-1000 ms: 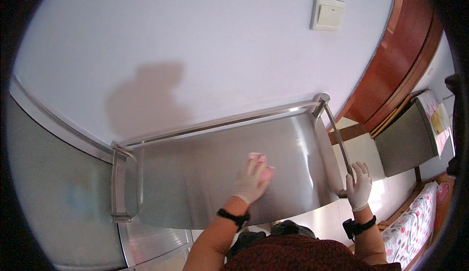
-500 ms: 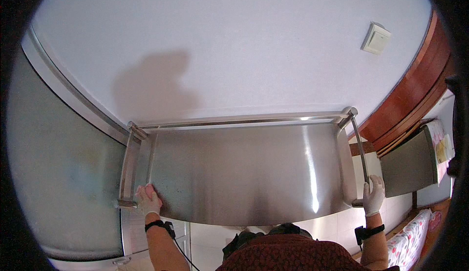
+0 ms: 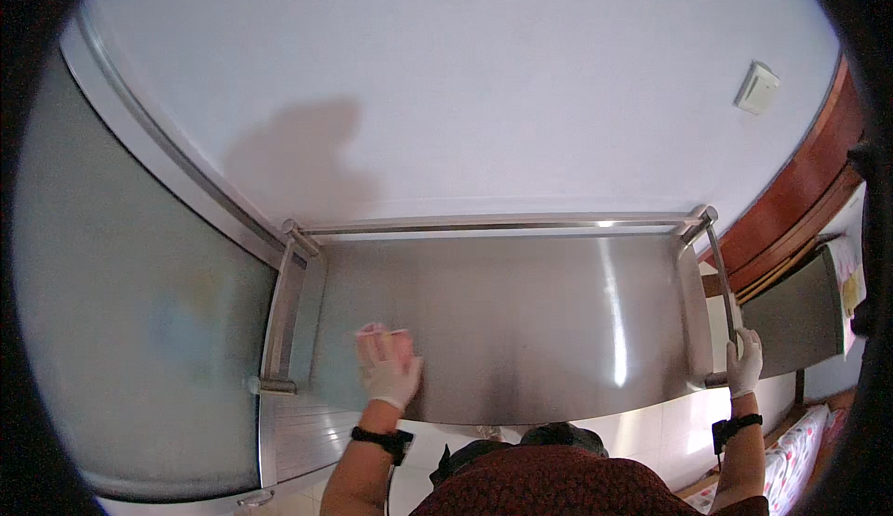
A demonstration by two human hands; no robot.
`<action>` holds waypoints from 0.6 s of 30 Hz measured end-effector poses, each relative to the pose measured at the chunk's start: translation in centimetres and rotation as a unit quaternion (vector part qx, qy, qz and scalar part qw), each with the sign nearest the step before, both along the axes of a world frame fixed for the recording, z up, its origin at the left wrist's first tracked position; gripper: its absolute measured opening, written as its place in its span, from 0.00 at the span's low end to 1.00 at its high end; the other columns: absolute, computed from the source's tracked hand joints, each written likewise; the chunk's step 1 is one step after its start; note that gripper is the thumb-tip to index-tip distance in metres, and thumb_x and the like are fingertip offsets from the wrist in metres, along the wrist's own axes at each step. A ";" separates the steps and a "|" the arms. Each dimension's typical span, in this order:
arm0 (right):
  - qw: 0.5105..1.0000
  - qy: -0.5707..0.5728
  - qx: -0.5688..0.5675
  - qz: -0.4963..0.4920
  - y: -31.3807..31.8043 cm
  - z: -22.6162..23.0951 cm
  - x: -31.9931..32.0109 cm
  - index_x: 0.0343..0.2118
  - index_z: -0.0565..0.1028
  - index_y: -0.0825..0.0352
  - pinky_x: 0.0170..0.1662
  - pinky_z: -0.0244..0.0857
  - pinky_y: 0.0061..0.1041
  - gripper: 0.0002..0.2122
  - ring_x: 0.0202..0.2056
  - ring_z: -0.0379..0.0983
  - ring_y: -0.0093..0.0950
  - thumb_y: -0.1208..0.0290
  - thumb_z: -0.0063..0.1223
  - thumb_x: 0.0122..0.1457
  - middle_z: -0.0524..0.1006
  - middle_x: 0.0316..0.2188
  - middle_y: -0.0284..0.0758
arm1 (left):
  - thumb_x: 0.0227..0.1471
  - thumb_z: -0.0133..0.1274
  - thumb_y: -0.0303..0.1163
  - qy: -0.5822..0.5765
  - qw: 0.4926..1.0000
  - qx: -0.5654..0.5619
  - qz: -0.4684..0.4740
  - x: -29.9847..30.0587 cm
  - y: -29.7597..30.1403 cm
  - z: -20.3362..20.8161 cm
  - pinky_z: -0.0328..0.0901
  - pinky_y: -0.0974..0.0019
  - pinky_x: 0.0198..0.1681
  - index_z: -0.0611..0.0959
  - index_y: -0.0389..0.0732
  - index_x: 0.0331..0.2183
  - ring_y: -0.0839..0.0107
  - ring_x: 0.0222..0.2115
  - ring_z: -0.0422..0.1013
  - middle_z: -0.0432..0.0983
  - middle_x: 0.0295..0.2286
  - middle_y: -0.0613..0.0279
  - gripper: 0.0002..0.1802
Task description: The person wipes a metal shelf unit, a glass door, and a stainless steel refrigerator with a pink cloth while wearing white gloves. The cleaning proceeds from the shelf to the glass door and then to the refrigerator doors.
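White wall (image 3: 484, 79) behind, steel shelf (image 3: 521, 330) below it, long axis running left to right, rail (image 3: 502, 225) along the back edge. Left hand (image 3: 389, 370), gloved, pressed flat with fingers spread on a pink cloth (image 3: 379, 333) near the shelf's left front; cloth directly under the fingers, mostly hidden. Right hand (image 3: 744, 363), gloved, closed around the side rail (image 3: 724, 283) at the shelf's right end, well apart from the cloth. Left hand nearer. Frosted glass panel (image 3: 130, 330) at left.

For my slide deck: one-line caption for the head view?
Gloved left hand presses pink cloth on steel shelf; right hand grips rail.
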State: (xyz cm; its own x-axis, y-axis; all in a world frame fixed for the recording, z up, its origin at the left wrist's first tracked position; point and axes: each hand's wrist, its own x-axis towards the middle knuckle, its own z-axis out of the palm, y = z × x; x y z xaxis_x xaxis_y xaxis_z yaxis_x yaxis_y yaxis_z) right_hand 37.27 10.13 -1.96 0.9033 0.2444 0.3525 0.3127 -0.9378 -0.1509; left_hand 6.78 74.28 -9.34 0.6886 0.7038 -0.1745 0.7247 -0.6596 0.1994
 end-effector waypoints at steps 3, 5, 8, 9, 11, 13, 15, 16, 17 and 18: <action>1.000 0.010 -0.009 -0.019 -0.3 -0.3 0.2 0.53 0.75 0.67 0.60 0.64 0.42 0.18 0.57 0.70 0.46 0.68 0.58 0.61 0.76 0.52 0.47 | 0.51 0.60 0.53 -0.061 0.996 0.030 -0.063 4.1 -5.5 0.6 0.44 0.31 0.67 0.49 0.45 0.71 0.33 0.68 0.40 0.47 0.66 0.42 0.56; 1.000 0.018 -0.012 -0.013 -0.6 -0.5 0.4 0.53 0.74 0.68 0.60 0.65 0.42 0.18 0.57 0.70 0.47 0.67 0.58 0.62 0.75 0.53 0.48 | 0.51 0.59 0.55 -0.040 0.994 -0.039 -0.091 6.2 -8.7 1.1 0.41 0.26 0.66 0.47 0.48 0.71 0.33 0.69 0.38 0.42 0.68 0.43 0.58; 0.999 0.037 -0.009 -0.024 -1.0 -0.6 0.7 0.54 0.73 0.70 0.59 0.65 0.42 0.19 0.55 0.71 0.48 0.67 0.58 0.63 0.74 0.53 0.49 | 0.52 0.59 0.57 -0.018 0.987 -0.095 -0.125 9.0 -12.2 1.5 0.39 0.21 0.64 0.47 0.50 0.72 0.33 0.69 0.36 0.38 0.70 0.43 0.57; 0.999 0.038 -0.029 -0.009 -1.1 -0.7 0.7 0.55 0.73 0.70 0.59 0.66 0.42 0.19 0.55 0.71 0.48 0.67 0.57 0.63 0.74 0.53 0.49 | 0.52 0.59 0.55 -0.029 0.984 -0.111 -0.137 9.5 -12.6 1.5 0.40 0.23 0.65 0.50 0.50 0.71 0.34 0.69 0.38 0.40 0.69 0.43 0.54; 0.999 0.038 -0.020 0.014 -1.3 -0.8 0.9 0.56 0.72 0.69 0.60 0.65 0.42 0.20 0.56 0.70 0.48 0.67 0.57 0.63 0.74 0.54 0.49 | 0.53 0.59 0.51 -0.048 0.973 -0.153 -0.164 9.9 -12.8 1.2 0.42 0.27 0.66 0.56 0.49 0.70 0.35 0.69 0.43 0.43 0.69 0.42 0.50; 0.999 0.038 -0.018 0.014 -1.4 -1.0 0.9 0.57 0.72 0.68 0.60 0.65 0.42 0.21 0.57 0.70 0.48 0.66 0.57 0.63 0.74 0.55 0.49 | 0.53 0.59 0.44 -0.227 0.939 -0.184 -0.181 8.8 -11.9 0.7 0.46 0.35 0.67 0.64 0.46 0.66 0.38 0.67 0.49 0.51 0.67 0.41 0.43; 0.999 0.027 -0.017 0.011 -1.6 -1.0 0.8 0.57 0.71 0.68 0.61 0.65 0.42 0.22 0.58 0.69 0.48 0.65 0.57 0.63 0.73 0.56 0.49 | 0.54 0.58 0.39 -0.333 0.911 -0.172 -0.172 6.3 -11.0 0.2 0.51 0.41 0.66 0.69 0.43 0.63 0.41 0.64 0.56 0.59 0.64 0.42 0.37; 0.999 0.035 -0.038 -0.008 -1.5 -0.9 0.7 0.58 0.71 0.68 0.61 0.64 0.43 0.23 0.59 0.68 0.48 0.64 0.58 0.62 0.73 0.57 0.49 | 0.54 0.58 0.36 -0.353 0.912 -0.140 -0.156 3.9 -11.1 0.1 0.55 0.44 0.65 0.71 0.43 0.62 0.42 0.62 0.60 0.64 0.61 0.43 0.34; 0.998 0.033 -0.054 -0.008 -1.5 -0.7 0.5 0.59 0.71 0.67 0.62 0.63 0.43 0.24 0.60 0.68 0.48 0.63 0.58 0.62 0.73 0.57 0.48 | 0.55 0.57 0.34 -0.371 0.912 -0.106 -0.139 1.3 -11.1 0.0 0.58 0.47 0.63 0.73 0.42 0.61 0.43 0.59 0.64 0.68 0.59 0.43 0.32; 0.997 0.030 -0.069 -0.006 -1.2 -0.4 0.4 0.59 0.71 0.67 0.63 0.62 0.44 0.24 0.60 0.67 0.48 0.62 0.59 0.62 0.72 0.58 0.48 | 0.55 0.56 0.32 -0.383 0.911 -0.118 -0.097 -1.5 -11.5 -0.1 0.59 0.49 0.63 0.75 0.40 0.59 0.44 0.58 0.66 0.70 0.57 0.43 0.29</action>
State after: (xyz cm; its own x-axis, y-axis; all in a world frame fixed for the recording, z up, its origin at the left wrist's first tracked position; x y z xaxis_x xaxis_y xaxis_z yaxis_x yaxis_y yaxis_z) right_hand 37.67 8.95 -2.38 0.9251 0.2763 0.2604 0.2956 -0.9546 -0.0376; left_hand 5.30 62.77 -9.47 0.7791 0.5613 0.2792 0.1877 -0.6338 0.7503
